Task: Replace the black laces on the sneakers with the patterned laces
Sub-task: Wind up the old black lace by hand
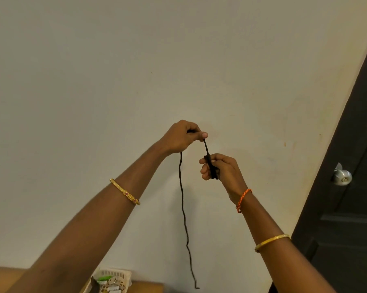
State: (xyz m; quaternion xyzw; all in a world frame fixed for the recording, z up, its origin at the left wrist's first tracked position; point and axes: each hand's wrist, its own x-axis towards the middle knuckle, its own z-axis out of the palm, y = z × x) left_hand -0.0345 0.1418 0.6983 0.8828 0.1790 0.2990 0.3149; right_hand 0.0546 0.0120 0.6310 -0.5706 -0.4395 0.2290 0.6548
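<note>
We see 1 black lace (183, 199) off shoe, held up vs wall. L hand (181, 137) pinches upper stretch; R hand (218, 169) grips wound bundle; tail hangs free. We judge removal part-done. Sneakers, patterned laces not in view; relacing left.

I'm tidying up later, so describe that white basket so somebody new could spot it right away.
Start from the pale wall and look down to the wooden surface at the bottom edge. The white basket sits there, below the left forearm. Its slotted plastic wall and jumble of small items set it apart.
</note>
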